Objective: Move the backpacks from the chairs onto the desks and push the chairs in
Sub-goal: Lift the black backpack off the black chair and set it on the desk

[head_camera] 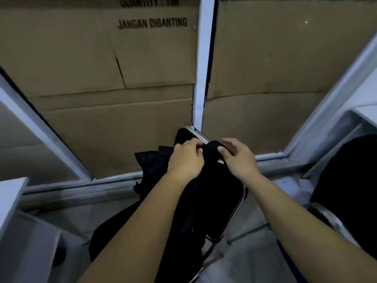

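A black backpack (206, 201) sits on a folding chair (237, 217) with a chrome frame, straight below me. Its black top strap (212, 147) rises over the chair's backrest. My left hand (184, 160) pinches the strap from the left with curled fingers. My right hand (237, 160) holds the strap from the right, thumb pressed on it and fingers arched above. The chair seat is mostly hidden under the bag and my forearms.
A white desk corner (10, 199) juts in at the left. A second dark chair (346, 190) stands at the right under another white desk (367, 113). Cardboard sheets (102, 68) cover the window frame ahead. Tiled floor (255, 262) lies below.
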